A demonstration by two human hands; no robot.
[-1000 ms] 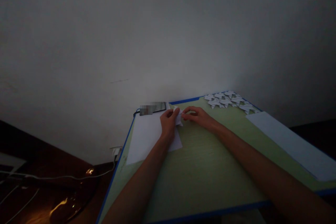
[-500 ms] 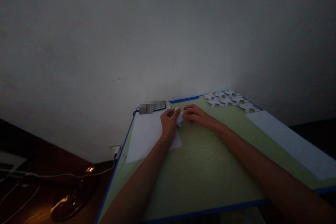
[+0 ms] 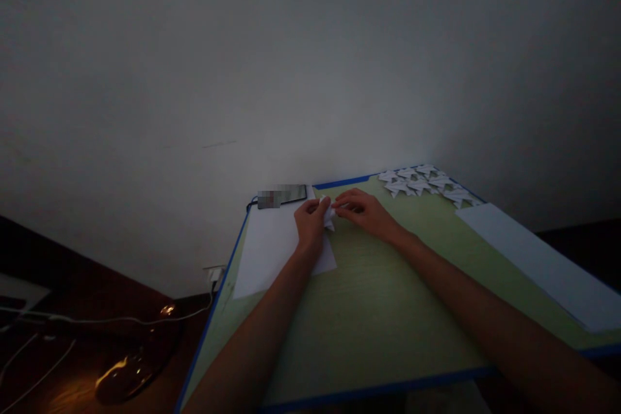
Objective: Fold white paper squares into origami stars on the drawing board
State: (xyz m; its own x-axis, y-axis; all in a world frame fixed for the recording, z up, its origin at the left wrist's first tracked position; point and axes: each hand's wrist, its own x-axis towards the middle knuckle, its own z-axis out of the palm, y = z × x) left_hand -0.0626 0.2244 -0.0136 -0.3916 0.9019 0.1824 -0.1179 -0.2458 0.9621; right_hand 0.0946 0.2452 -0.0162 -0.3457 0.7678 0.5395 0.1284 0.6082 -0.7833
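A small white folded-paper piece (image 3: 328,220) is held over the right edge of a white sheet (image 3: 272,252). My left hand (image 3: 310,223) is closed on it, with the thumb on top. My right hand (image 3: 363,210) comes in from the other side, its thumb and index finger pinched together at the paper's right edge. Part of the folded shape is hidden by the left thumb and fingers.
Several white folded-paper figures (image 3: 420,186) lie in rows at the table's back right corner. A stack of white paper (image 3: 538,265) runs along the right edge. A phone (image 3: 294,195) with a cable sits at the back left. The green table (image 3: 378,323) has blue edging, against a wall.
Both hands have shifted very slightly left with the folded paper. My right fingers have closed in against its right edge.
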